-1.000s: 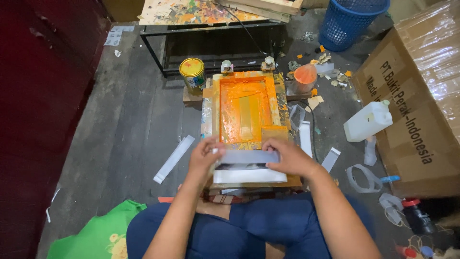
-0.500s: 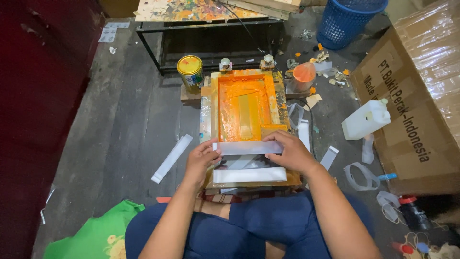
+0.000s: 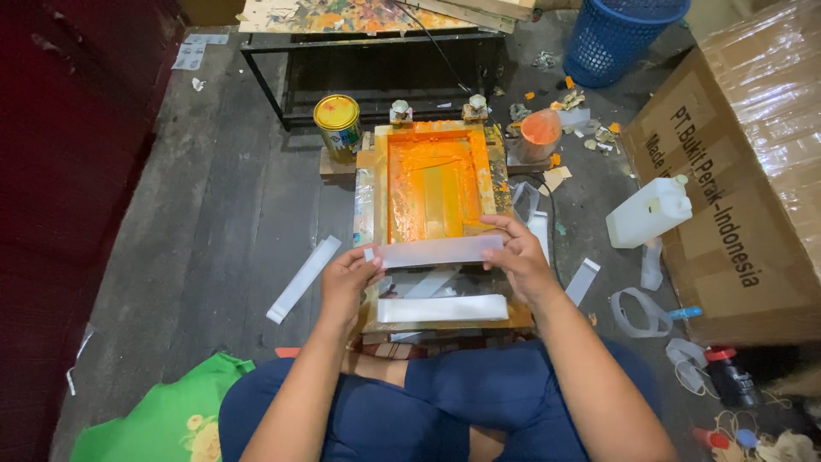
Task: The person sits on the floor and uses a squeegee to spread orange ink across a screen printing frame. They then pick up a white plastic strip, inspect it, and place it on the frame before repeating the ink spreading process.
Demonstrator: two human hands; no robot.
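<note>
clear plastic strip [image 3: 440, 251] now lifted off the lower board and carried up the frame, sits level across the bottom edge of the orange screen frame [image 3: 432, 184], left hand [image 3: 349, 278] and right hand [image 3: 517, 257] spread wider, pinching each end, white strip [image 3: 442, 308] below now uncovered

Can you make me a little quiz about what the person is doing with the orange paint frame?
1. True or false: both hands hold the long clear strip.
2. What colour is the ink in the wooden printing frame?
3. Which stands left of the frame: A) yellow-lidded tin B) white jug C) blue basket?

Key:
1. True: left hand and right hand pinch its two ends.
2. Orange.
3. A.
</note>
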